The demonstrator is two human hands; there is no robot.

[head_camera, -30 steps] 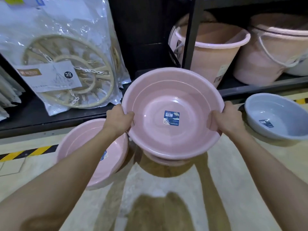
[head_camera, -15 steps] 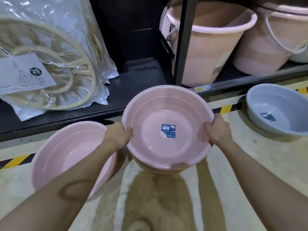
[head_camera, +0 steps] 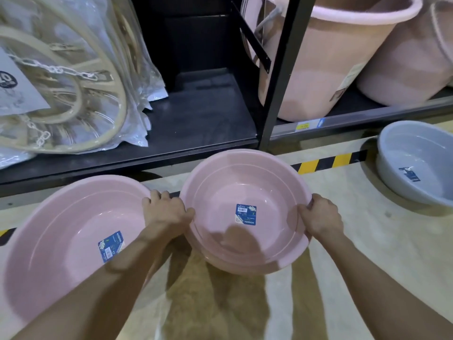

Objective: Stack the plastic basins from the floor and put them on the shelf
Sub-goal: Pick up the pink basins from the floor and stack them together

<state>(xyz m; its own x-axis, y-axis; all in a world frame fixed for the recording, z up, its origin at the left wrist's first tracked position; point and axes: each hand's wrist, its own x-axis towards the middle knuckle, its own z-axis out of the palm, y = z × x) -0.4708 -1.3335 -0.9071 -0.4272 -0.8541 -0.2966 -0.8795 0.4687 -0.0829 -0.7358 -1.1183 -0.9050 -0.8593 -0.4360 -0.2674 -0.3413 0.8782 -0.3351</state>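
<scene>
Head view: our left hand (head_camera: pixel 166 212) and right hand (head_camera: pixel 321 217) grip the nested pink basins (head_camera: pixel 245 212) on the floor (head_camera: pixel 367 241); a larger pink basin (head_camera: pixel 61 236) and grey basin (head_camera: pixel 414 163) (unstacked) remain; shelf (head_camera: pixel 203 119) awaits.

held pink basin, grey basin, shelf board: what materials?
Held pink basin: looks like smooth glossy plastic, soft highlights, moulded rings. Grey basin: seemingly the same moulded plastic, satin sheen. Shelf board: dark, matte, probably painted metal; can't confirm.
</scene>
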